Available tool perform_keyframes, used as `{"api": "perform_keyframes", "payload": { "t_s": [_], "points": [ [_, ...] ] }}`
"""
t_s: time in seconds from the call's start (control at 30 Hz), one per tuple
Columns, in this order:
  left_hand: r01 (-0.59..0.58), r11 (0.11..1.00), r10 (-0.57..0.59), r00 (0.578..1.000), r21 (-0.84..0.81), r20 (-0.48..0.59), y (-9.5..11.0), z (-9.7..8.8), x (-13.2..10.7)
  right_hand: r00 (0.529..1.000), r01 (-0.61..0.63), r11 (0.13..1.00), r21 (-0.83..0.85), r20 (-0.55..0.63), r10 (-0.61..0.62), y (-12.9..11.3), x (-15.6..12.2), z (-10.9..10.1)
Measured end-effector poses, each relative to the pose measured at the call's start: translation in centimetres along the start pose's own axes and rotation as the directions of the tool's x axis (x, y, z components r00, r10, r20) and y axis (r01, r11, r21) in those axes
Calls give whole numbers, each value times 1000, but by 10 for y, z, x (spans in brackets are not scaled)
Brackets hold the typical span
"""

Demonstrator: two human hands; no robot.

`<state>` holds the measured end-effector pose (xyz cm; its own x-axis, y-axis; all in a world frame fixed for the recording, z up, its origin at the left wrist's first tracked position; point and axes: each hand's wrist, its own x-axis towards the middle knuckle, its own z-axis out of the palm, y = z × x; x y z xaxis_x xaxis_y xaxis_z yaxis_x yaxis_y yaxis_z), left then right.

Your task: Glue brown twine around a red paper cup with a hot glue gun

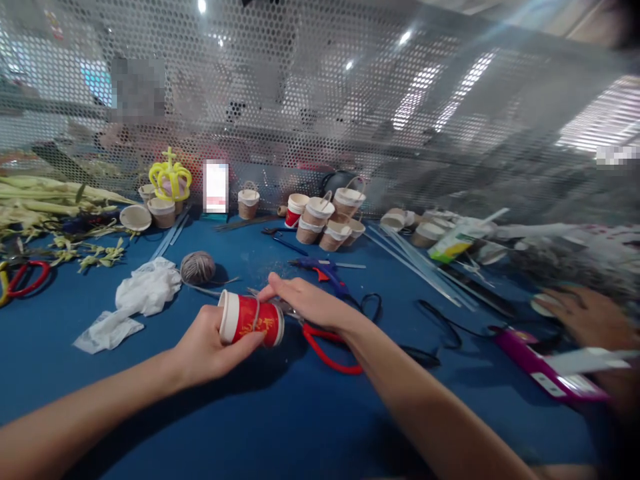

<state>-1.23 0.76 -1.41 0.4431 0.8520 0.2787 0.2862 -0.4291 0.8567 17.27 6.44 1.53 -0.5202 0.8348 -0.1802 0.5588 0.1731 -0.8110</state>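
A red paper cup (245, 320) with gold print and a white rim lies tilted on its side in my left hand (200, 347), whose fingers and thumb wrap round it. A strand of grey yarn (257, 313) crosses the cup's middle. My right hand (305, 300) is at the cup's far side, its fingertips pressed together where the yarn passes over the edge. From behind the cup, yarn runs to a grey yarn ball (198, 267). Red-handled scissors (333, 357) lie beneath my right hand, their blades partly hidden.
A blue glue gun (327, 272) lies behind my right hand. Several brown-wrapped cups (315, 220) stand at the back. White crumpled cloth (147, 287) is at left. A co-worker's hand (583, 313) works at right near a purple power strip (540, 367). Clear glue sticks (415, 260) lie between.
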Motion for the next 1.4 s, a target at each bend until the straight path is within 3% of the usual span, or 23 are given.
{"api": "perform_keyframes", "payload": {
  "t_s": [0.07,0.13,0.23,0.33,0.5,0.6,0.7,0.77,0.87,0.93,1.1,1.17,1.23,1.33,1.4],
  "points": [
    [-132,988,129,991,84,43,3,-1,-2,989,-48,974,221,144,16,1,2,10],
    [-210,969,201,976,128,82,4,-1,-3,972,-131,882,452,234,24,2,3,16],
    [-169,978,157,982,120,100,4,1,-2,960,-126,725,677,268,-84,0,-1,19],
    [-58,994,48,992,88,113,3,3,-2,968,-19,721,692,193,-161,-6,-9,18],
    [103,995,-101,987,-5,124,5,5,0,982,127,868,481,61,-178,-18,-19,21],
    [199,979,-192,975,-50,110,8,3,3,985,171,913,371,-64,-158,-19,-21,21],
    [257,953,-242,964,-162,108,12,0,7,972,181,946,270,-199,-129,-16,-12,13],
    [292,926,-258,953,-239,161,16,-1,7,948,234,966,114,-249,-200,-15,2,5],
    [350,882,-277,927,-317,254,19,-3,5,879,418,880,-225,-146,-455,-21,37,0],
    [379,854,-278,911,-355,304,20,-4,1,803,535,688,-491,43,-594,-29,64,7],
    [423,820,-298,890,-384,344,18,-10,-7,771,600,563,-569,220,-598,-38,111,40],
    [441,807,-318,885,-394,339,17,-14,-10,775,587,550,-594,216,-594,-33,117,42],
    [452,793,-328,882,-409,338,16,-18,-12,806,519,575,-632,140,-575,-25,118,29],
    [458,784,-332,880,-419,339,13,-21,-12,871,283,673,-683,-112,-479,-13,111,-4],
    [463,775,-338,879,-431,336,11,-21,-9,888,131,732,-669,-249,-387,-10,99,-24]
  ]
}}
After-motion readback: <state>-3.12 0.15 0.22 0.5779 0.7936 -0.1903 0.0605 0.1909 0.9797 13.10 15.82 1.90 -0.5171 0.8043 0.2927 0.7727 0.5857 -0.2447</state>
